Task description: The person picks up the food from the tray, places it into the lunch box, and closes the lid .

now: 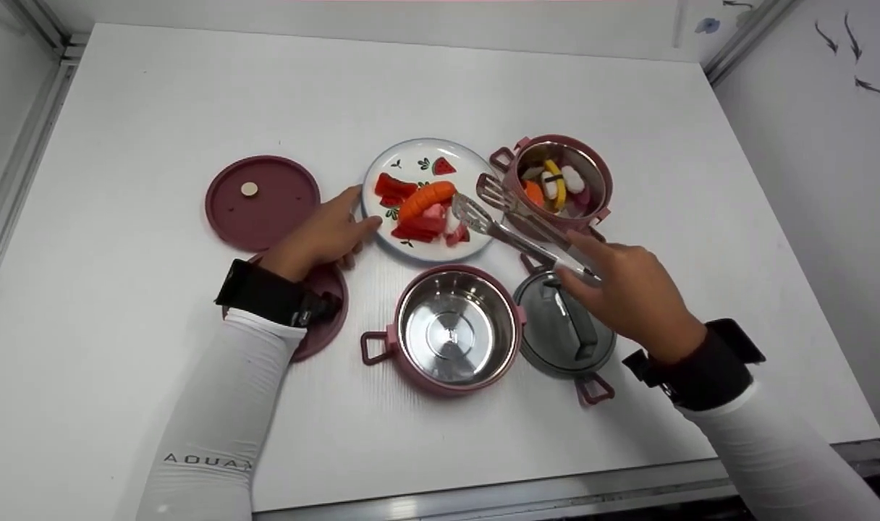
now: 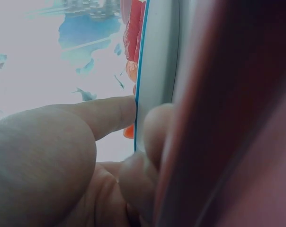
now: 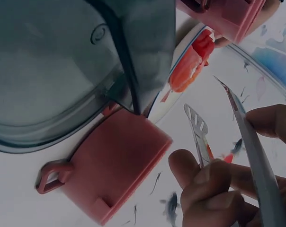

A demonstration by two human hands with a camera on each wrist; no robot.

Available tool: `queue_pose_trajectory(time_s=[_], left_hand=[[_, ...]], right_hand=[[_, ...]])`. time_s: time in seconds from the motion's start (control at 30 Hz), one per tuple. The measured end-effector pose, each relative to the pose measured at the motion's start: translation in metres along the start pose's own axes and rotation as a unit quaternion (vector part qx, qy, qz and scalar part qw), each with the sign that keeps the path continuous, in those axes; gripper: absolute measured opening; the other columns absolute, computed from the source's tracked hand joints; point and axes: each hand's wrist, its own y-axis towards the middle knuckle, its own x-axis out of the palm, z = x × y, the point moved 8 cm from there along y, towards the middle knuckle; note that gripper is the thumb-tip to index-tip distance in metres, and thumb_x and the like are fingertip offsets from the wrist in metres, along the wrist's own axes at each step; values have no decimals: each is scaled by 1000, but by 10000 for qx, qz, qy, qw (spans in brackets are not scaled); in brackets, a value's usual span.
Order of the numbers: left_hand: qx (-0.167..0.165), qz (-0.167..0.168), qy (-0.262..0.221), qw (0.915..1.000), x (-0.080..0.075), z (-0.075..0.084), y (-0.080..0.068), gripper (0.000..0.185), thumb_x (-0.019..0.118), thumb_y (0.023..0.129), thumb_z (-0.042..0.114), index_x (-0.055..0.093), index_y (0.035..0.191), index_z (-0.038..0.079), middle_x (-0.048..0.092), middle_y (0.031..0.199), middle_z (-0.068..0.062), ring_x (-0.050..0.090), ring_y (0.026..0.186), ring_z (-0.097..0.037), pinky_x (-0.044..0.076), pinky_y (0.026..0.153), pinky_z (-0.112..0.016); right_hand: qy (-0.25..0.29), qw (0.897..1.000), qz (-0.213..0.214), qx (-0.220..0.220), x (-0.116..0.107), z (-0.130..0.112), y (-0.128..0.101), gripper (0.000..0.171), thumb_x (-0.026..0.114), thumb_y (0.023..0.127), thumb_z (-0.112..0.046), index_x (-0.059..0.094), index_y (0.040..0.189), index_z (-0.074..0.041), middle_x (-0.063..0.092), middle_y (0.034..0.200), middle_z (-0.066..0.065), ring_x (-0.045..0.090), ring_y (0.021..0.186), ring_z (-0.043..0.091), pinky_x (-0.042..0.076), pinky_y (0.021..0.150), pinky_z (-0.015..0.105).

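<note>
The right hand (image 1: 632, 297) grips a pair of metal tongs (image 1: 516, 224), its fingers (image 3: 207, 177) curled round the two arms near their joined end; the slotted tips stand apart, one over the right edge of the plate (image 1: 411, 155) and the other just beside the far pot's rim. In the right wrist view the same tongs (image 3: 249, 142) run up between thumb and fingers, tips spread. The plate, white with a small watermelon print, sits at the middle of the white surface (image 1: 158, 94) and carries a toy carrot (image 1: 425, 200) lying across red pepper pieces (image 1: 393, 188) and pink bits. The left hand (image 1: 324, 235) rests on the surface at the plate's left rim, its fingers nearly straight and together, fingertips touching the edge; the left wrist view shows a fingertip (image 2: 119, 111) pressed against the blue-lined rim. Right of the plate stands a pink steel-lined pot (image 1: 599, 181) holding toy food in orange, yellow and white. Nearer the person, an empty pink pot (image 1: 454, 333) with a steel inside stands in the middle, and a grey translucent lid (image 1: 556, 333) with a dark handle lies just to its right, under the right hand. A round maroon lid (image 1: 263, 202) lies left of the plate, and a second maroon disc (image 1: 328, 318) lies partly under the left wrist.
</note>
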Motion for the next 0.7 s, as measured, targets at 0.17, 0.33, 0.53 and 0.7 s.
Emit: queue_pose_trajectory(time_s=[0.17,0.33,0.53,0.7], left_hand=[[-15,9,39,10000,0,1,-1,69,54,102,37,20,159,21,55,72,-6,57,47,-16,53,49,-32],[-49,-12,-27,10000,1,0,-1,68,55,102,37,20,159,22,55,72,-7,57,47,-17,53,50,-32],[-97,7,109,9999,0,-1,-1,69,54,102,38,20,159,21,55,74,-7,58,48,-17,53,50,-31],[-132,8,120,9998,-1,-1,-1,70,54,102,39,19,160,22,55,74,-7,58,49,-17,52,50,-31]], right_hand=[[-143,9996,-241,40,11,-4,1,46,71,91,-25,64,131,-3,54,57,4,44,56,17,36,54,31],[-122,9993,-329,88,15,-5,2,45,70,92,-26,65,131,-4,47,53,1,39,53,16,32,52,29],[-40,9987,-487,107,17,-6,5,44,68,93,-26,65,131,-5,42,51,-1,34,51,15,30,50,29],[-17,9960,-847,287,20,-3,6,42,68,94,-28,66,130,-8,44,53,-1,37,52,16,32,49,30]])
